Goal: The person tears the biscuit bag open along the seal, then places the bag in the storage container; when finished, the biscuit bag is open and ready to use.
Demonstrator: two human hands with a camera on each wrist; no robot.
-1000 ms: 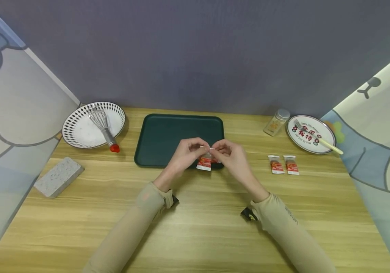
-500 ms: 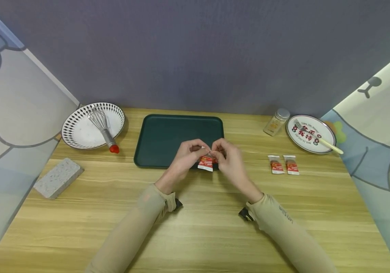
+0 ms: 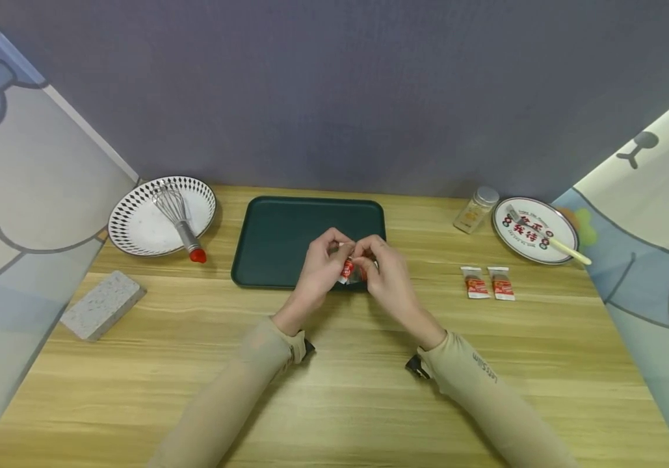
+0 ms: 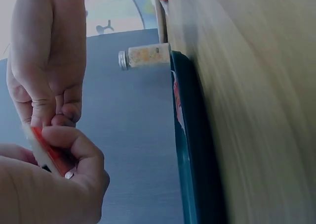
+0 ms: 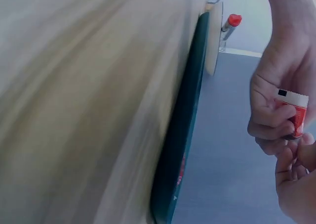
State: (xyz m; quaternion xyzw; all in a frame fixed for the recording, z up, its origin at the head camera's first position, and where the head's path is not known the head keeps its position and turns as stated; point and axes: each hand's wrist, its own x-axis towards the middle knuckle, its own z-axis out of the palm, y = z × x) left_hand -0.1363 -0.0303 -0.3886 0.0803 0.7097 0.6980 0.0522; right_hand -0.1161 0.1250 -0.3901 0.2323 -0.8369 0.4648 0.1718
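I pinch the sauce packet (image 3: pixel 347 268) between my left hand (image 3: pixel 318 273) and right hand (image 3: pixel 382 278), just above the tray's (image 3: pixel 275 242) near edge, where a sharp tear might squirt sauce on my fingers.

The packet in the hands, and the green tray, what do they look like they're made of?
The packet looks like thin printed plastic film, red and white, bending between both pinching hands. The tray looks like moulded plastic, dark green and matte, with rounded corners and a raised rim, though coated metal can't be ruled out.
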